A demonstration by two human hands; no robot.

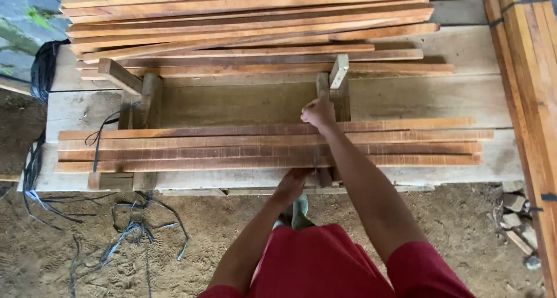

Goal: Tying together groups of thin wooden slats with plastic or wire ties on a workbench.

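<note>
Several long reddish wooden slats lie side by side across a wooden workbench, resting on upright wooden blocks. My right hand reaches over the slats and is closed at their far edge, beside an upright wooden post. My left hand grips the near edge of the slats from below, at the bench's front. A thin dark strap seems to run across the slats between my two hands.
A big pile of similar slats lies at the back of the bench. Strapped bundles of timber stand at the right. Dark plastic straps litter the sawdust floor at the left. Stones lie at the lower right.
</note>
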